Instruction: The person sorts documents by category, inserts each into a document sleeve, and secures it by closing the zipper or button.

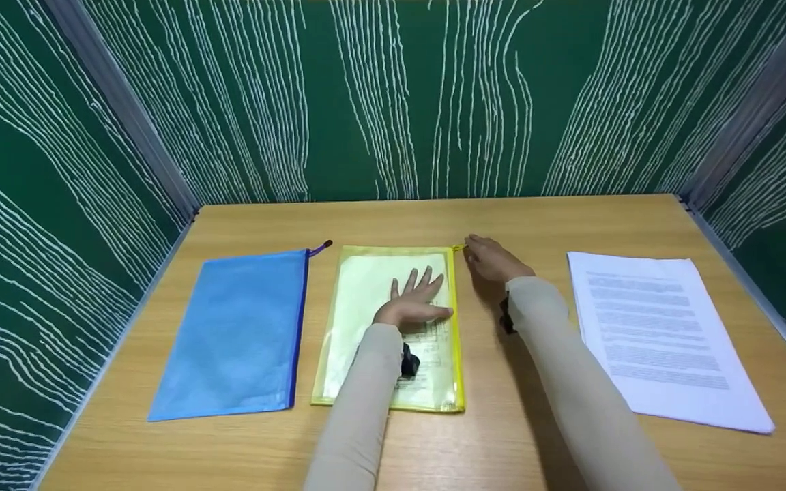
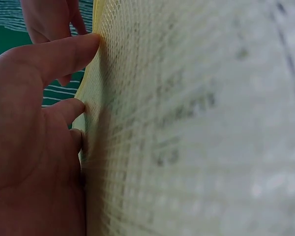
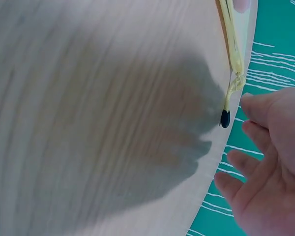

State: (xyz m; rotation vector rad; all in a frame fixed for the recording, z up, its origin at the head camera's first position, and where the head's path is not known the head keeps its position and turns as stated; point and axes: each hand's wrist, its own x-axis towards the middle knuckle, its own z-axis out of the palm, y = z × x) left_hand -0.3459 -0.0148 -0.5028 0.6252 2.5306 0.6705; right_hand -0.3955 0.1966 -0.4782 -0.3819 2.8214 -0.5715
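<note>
A yellow mesh zip pouch lies flat in the middle of the table, with printed paper showing through it. My left hand rests on the pouch with fingers spread, its thumb toward the zipper edge. In the left wrist view, the thumb and fingertips of the left hand touch the mesh. At the pouch's far right corner, my right hand is beside the zipper cord. The right wrist view shows that cord's black-tipped pull hanging free, near the loosely bent fingers of the right hand.
A blue zip pouch with a dark zipper and purple pull cord lies on the left. On the right is a stack of printed paper. Green walls with white lines enclose the wooden table at the back and sides.
</note>
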